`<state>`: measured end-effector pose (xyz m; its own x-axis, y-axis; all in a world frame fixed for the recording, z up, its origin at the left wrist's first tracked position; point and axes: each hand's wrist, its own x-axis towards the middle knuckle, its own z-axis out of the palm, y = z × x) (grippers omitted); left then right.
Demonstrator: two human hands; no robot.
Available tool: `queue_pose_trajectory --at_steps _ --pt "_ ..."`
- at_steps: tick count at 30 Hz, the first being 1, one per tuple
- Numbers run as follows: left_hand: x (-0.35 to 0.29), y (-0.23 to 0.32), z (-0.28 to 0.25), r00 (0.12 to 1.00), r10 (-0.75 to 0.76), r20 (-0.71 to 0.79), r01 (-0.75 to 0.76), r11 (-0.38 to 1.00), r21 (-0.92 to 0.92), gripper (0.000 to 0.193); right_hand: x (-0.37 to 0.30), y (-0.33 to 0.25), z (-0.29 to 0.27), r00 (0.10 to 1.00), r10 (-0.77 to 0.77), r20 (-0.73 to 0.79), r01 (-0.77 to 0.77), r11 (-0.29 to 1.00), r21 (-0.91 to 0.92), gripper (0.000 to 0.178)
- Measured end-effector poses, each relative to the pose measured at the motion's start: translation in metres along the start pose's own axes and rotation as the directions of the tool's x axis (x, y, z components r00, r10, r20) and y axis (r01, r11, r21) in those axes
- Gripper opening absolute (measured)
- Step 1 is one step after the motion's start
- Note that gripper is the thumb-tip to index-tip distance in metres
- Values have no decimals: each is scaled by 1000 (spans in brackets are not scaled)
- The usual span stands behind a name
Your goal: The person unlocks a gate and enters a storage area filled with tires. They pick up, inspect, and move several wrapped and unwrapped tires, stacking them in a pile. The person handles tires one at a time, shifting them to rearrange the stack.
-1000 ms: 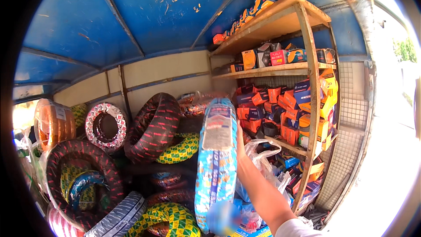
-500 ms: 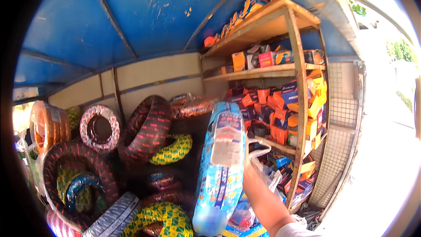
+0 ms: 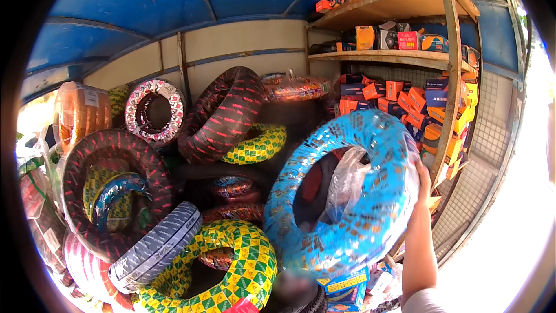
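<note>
A tire in shiny blue printed wrapping (image 3: 385,179) is raised in front of me, its ring turned broadly toward me. My right hand (image 3: 424,181) grips it at the right rim, with the fingers partly hidden by the wrapping. Through its hole show clear plastic and dark shapes behind. To its lower left lies a tire in yellow and green checked wrapping (image 3: 255,261). No part of my left hand is in view.
Wrapped tires fill the left, among them a dark red-striped tire (image 3: 223,117), a grey-wrapped tire (image 3: 155,247) and an orange-wrapped stack (image 3: 81,113). A metal-framed shelf (image 3: 379,56) with several small boxes stands right, close to the blue tire. Flat blue boxes (image 3: 347,293) lie below.
The blue-wrapped tire has turned from nearly edge-on to showing its open ring, and has moved right with my right hand. The view has shifted, so the shelf sits higher and further right.
</note>
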<state>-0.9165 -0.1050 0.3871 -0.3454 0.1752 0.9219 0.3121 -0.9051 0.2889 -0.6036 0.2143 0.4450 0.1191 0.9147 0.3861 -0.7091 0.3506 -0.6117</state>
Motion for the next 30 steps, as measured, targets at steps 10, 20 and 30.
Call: queue_pose_trajectory --at_steps 10,20,30 --pt "4 -1 5 998 -27 -56 20 994 -111 26 65 17 -30 954 -289 -82 185 780 -598 70" --pt "10 5 1 995 -94 21 96 981 -170 26 69 70 -16 575 -696 430 338 -277 -899 40" --pt "1 -4 -4 971 -220 95 233 958 -167 24 39 88 -56 636 -617 463 474 -162 -866 37"
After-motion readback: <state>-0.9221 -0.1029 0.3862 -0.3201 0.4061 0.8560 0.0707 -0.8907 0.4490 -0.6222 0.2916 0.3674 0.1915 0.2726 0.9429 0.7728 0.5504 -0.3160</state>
